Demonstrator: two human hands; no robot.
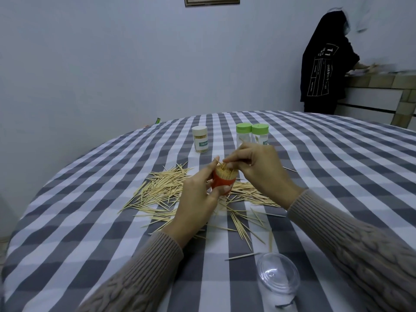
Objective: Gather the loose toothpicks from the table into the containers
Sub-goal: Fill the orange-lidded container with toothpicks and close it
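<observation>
Your left hand [198,197] grips the orange container [222,182] from the side, with the thumb at its lower front and the fingers curled around its far side, and holds it up over the table [90,221]. The container is open at the top and packed with toothpicks standing on end. Your right hand [258,167] is just above this opening; its fingertips [228,163] are curled together and pinch some toothpicks at the top of the bundle.

The loose toothpicks [162,190] lie on the grey and white checked tablecloth, spread in a wide heap under and around both hands, mostly to the left of the container and in front of it. A few single ones lie apart, nearer to you.

Behind your hands stand three more containers: one with a white cap [200,139], which looks full of toothpicks, and two clear ones with green caps [252,135], touching each other. A clear plastic lid [278,274] lies near the table edge, close to your right sleeve.

In the far right corner a person in a black garment [324,68] stands at a counter, turned away from you.
</observation>
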